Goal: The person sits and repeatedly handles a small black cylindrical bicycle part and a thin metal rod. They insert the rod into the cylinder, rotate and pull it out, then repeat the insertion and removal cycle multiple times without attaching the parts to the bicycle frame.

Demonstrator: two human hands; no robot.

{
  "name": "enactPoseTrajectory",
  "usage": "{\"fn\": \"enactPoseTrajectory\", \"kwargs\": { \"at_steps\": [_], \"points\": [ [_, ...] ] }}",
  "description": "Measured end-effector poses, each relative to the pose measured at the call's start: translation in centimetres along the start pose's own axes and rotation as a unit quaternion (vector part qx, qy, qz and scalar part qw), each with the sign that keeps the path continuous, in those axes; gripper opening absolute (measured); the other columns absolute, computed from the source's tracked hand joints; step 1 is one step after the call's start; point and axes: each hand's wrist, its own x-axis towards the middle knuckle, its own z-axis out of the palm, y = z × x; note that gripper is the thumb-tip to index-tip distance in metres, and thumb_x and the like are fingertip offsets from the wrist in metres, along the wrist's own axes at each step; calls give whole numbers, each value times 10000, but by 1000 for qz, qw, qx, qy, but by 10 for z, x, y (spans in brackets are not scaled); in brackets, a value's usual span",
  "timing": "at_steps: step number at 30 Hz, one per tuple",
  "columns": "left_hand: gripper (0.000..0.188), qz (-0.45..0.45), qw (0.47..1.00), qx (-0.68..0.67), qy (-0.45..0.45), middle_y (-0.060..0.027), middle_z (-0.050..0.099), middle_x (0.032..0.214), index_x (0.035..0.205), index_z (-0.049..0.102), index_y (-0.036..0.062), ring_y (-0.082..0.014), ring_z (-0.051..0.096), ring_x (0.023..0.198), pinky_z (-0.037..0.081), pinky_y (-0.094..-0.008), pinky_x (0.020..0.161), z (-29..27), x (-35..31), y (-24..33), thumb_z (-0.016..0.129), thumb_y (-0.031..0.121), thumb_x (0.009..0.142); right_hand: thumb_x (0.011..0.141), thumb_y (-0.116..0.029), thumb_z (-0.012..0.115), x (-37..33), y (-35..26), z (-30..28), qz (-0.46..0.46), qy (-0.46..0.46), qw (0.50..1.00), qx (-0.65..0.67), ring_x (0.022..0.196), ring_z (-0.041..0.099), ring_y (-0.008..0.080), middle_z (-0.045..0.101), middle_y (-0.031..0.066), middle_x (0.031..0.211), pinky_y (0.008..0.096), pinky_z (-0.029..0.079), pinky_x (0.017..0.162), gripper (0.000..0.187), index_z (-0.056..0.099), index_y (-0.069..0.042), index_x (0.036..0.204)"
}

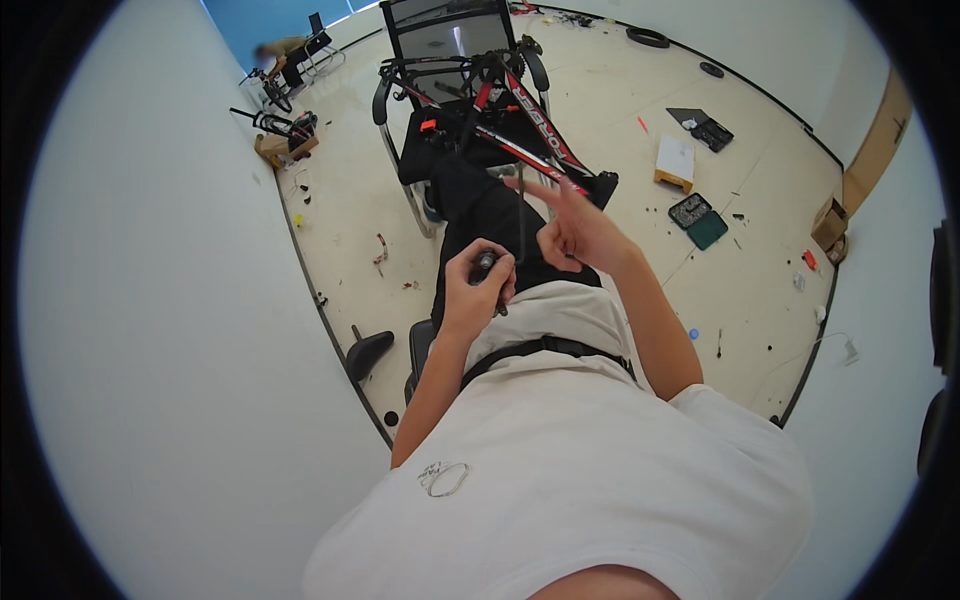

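Observation:
My left hand [478,287] is closed around a dark cylindrical part [487,259] with a silvery end, held in front of my waist. Its lower end pokes out beneath my fingers. A thin dark bent rod [521,225], shaped like a hex key, stands upright between my hands; its lower end runs toward my left hand. My right hand [585,228] has its index finger stretched out to the rod's upper part, while the other fingers are loosely curled. Whether that fingertip touches the rod I cannot tell. Beyond my knees, a red, black and white bicycle frame [540,125] lies across a black chair [420,150].
A bicycle saddle [370,354] lies by the left wall. On the floor at right are an opened tool case [690,210], another dark case [712,134] and a white-topped box [675,160]. A tyre [648,37] lies far back. Another person [290,52] bends over at the far left.

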Motion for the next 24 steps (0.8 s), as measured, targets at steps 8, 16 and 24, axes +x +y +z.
{"fn": "enactPoseTrajectory", "kwargs": {
  "at_steps": [8, 16, 24],
  "points": [
    [77, 14, 998, -27, 63, -43, 549, 681, 864, 566, 3, -108, 502, 549, 401, -254, 489, -9, 2, 7, 622, 47, 894, 980, -620, 242, -7, -1, 34, 147, -291, 896, -300, 434, 515, 138, 602, 82, 579, 249, 374, 435, 710, 453, -99, 1413],
    [75, 26, 994, -103, 35, -69, 535, 685, 867, 555, -14, -119, 479, 499, 380, -260, 460, -15, -1, 17, 603, 31, 902, 983, -535, 368, 8, 20, 11, 207, -10, 939, -275, 475, 568, 148, 617, 104, 612, 249, 457, 471, 683, 274, -118, 1515],
    [72, 5, 1000, 5, -6, -44, 536, 627, 860, 563, 5, -106, 480, 497, 383, -250, 476, 0, -2, 3, 608, 41, 904, 1001, -282, 407, -14, -15, 7, -79, -96, 991, 54, 372, 443, 103, 507, 48, 509, 223, 359, 389, 511, 437, 51, 1387]
  ]
}}
